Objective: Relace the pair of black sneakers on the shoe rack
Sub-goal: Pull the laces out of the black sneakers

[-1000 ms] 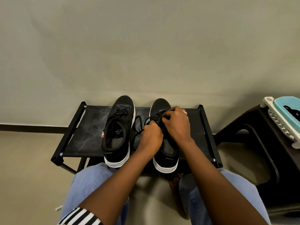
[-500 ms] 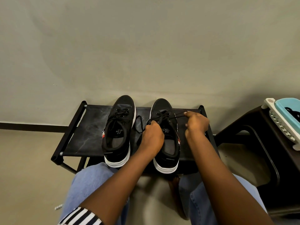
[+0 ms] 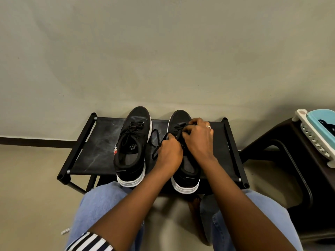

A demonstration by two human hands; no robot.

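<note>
Two black sneakers with white soles stand side by side, toes toward the wall, on the black fabric top of a low shoe rack (image 3: 97, 142). The left sneaker (image 3: 133, 145) is laced, with its lace ends lying loose. Over the tongue of the right sneaker (image 3: 186, 176) both my hands meet. My left hand (image 3: 170, 153) pinches the black lace (image 3: 155, 149), whose free end trails down between the shoes. My right hand (image 3: 199, 138), with a ring on one finger, grips the lace near the eyelets. The right shoe's eyelets are mostly hidden by my fingers.
A grey wall rises right behind the rack. A dark brown plastic stool (image 3: 297, 160) stands to the right, carrying a white and blue basket (image 3: 315, 131). My knees in blue jeans (image 3: 97, 205) sit close to the rack's front edge.
My right hand, which had drawn the lace out to the right half a second ago, has come back over the right sneaker's tongue beside my left hand.
</note>
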